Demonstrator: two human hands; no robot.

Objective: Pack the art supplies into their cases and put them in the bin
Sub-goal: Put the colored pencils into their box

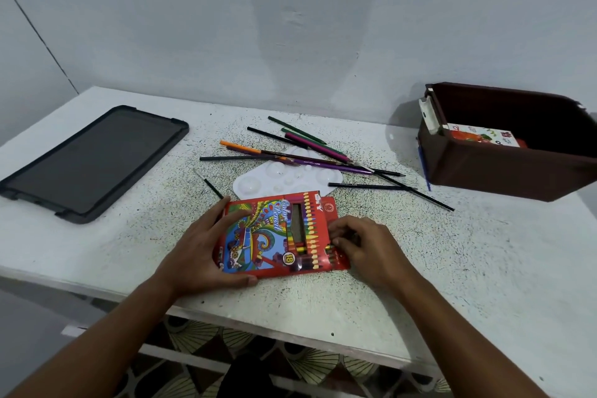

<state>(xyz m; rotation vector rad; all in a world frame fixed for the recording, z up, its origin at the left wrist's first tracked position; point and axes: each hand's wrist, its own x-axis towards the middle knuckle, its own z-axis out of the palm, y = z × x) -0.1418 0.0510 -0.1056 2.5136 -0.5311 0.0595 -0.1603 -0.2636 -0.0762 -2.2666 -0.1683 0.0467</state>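
The left hand (206, 245) holds the pencil box (277, 234) flat while the right hand (365, 245) pinches pencils at its open end, and loose pencils (310, 152) lie beyond both hands, nearer the right.

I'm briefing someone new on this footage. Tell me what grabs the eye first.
The bright red colour pencil box at the table's near edge stands out, steadied by the left hand while the right hand works at its open end. Behind it, loose pencils lie scattered over a white paint palette. A dark brown bin sits far right.
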